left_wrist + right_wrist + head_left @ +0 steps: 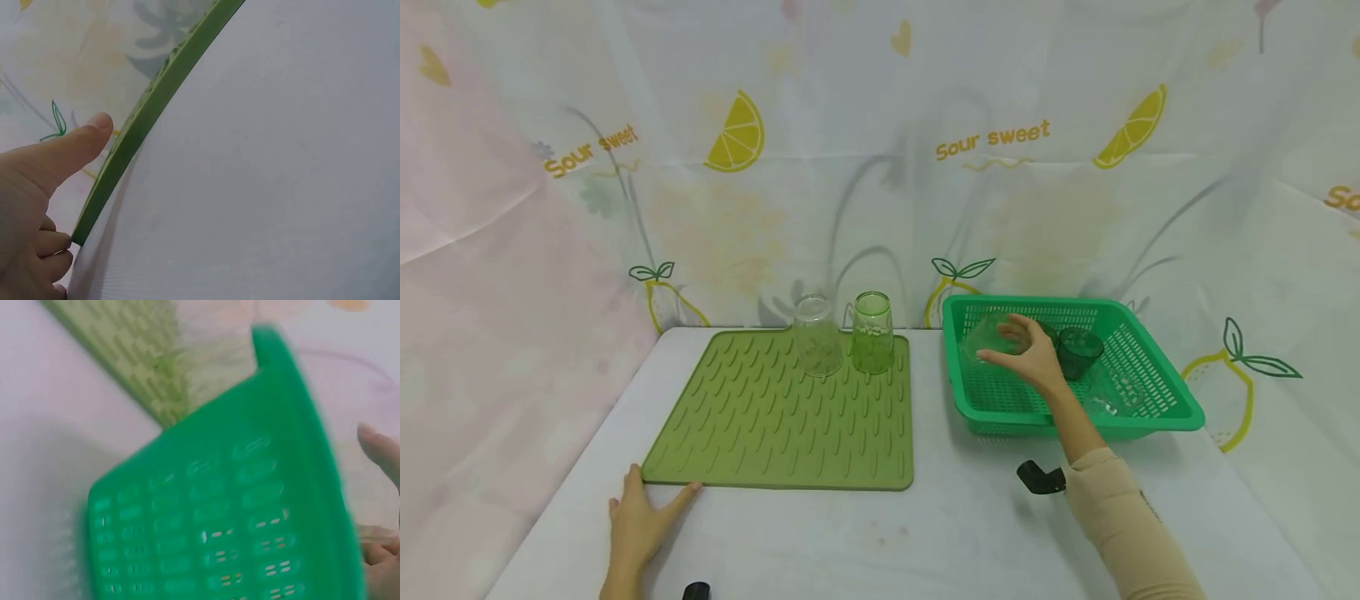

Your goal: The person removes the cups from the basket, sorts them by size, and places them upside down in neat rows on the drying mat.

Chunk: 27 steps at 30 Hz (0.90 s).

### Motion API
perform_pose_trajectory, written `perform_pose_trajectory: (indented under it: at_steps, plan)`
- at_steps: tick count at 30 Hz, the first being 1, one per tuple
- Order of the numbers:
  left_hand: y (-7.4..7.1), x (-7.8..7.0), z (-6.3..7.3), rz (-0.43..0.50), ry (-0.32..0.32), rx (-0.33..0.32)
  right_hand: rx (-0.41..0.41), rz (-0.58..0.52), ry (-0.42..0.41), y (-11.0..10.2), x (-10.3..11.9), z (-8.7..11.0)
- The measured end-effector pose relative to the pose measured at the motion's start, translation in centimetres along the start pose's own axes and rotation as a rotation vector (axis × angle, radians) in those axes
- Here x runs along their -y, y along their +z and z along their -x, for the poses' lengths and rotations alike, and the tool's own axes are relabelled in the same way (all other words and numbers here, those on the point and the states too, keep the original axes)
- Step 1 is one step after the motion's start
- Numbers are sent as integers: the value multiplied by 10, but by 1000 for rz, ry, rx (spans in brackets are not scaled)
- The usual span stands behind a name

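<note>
My right hand [1028, 354] reaches over the left half of a green plastic basket [1183, 414]. Its thumb and fingers curve round a clear glass [987, 336] that lies tilted toward the left. In the right wrist view the hand [382, 575] shows only at the right edge, with the blurred basket wall in front. My left hand [638, 527] rests at the near left corner of a green ridged mat [775, 433], thumb and fingers spread along its edges. A clear glass [817, 343] and a green-tinted glass [872, 342] stand upside down on the mat's far right part.
Dark green glass [1078, 354] and another clear glass piece [1105, 402] lie in the basket, right of my hand. A white cloth covers the table [850, 542]. Behind it hangs a lemon-print curtain [850, 208]. Black camera mounts [1041, 477] stick out at the wrists.
</note>
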State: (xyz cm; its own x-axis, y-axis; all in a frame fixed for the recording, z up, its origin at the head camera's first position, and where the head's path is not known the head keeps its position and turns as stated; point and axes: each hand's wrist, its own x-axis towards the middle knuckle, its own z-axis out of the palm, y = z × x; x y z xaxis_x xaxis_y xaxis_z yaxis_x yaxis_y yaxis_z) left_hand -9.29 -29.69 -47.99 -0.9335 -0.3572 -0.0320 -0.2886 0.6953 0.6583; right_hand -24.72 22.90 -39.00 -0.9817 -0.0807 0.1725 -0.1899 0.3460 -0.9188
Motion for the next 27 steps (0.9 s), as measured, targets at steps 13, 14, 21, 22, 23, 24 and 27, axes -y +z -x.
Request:
perform_pose_trajectory:
  at_steps: [13, 14, 21, 22, 23, 24, 27]
  plan:
    - [14, -47, 11, 156, 189, -175, -75, -200, -113, 15, 12, 34]
    - [15, -52, 11, 180, 201, -168, -73, -208, -120, 17, 13, 36]
    - [25, -82, 13, 320, 293, -96, -28, -251, -146, 28, 19, 46]
    - [26, -87, 13, 332, 312, -89, -20, -257, -151, 30, 20, 48]
    - [27, -92, 13, 347, 329, -79, -12, -266, -155, 32, 21, 50]
    - [29, -98, 13, 360, 350, -70, -4, -273, -163, 34, 22, 52]
    - [33, -113, 14, 426, 414, -12, 25, -288, -195, 41, 26, 57]
